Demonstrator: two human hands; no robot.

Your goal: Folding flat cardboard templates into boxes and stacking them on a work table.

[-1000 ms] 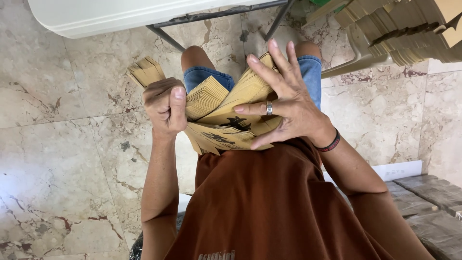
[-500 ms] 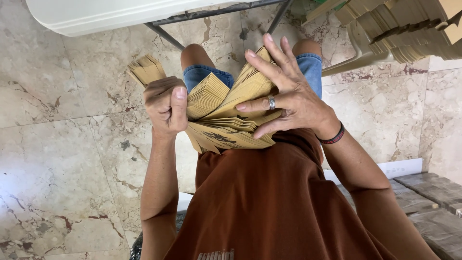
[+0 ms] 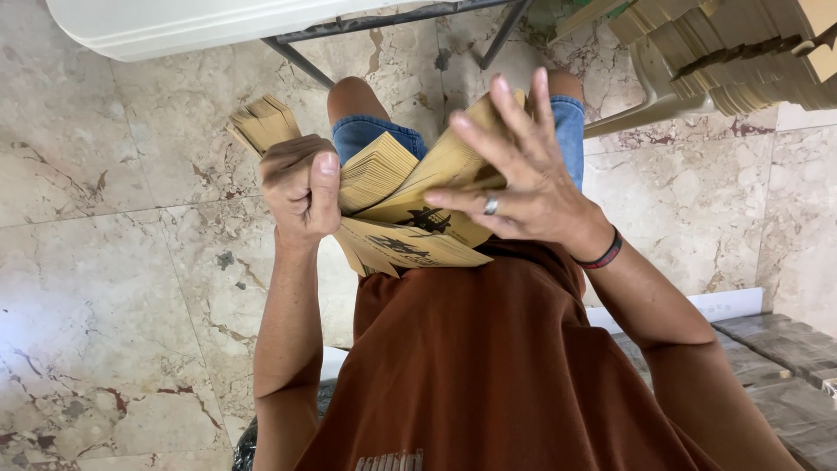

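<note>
Nearest, over the lap, a thick stack of tan paper bags [image 3: 392, 205] fans open between both hands. The left hand [image 3: 299, 187] is clenched around its left end, thumb on top. The right hand [image 3: 514, 174], fingers spread, presses loose sheets. They look light, floppy and slippery, best pinched firmly at one end. Farther right, more stacked bags [image 3: 741, 52].
</note>
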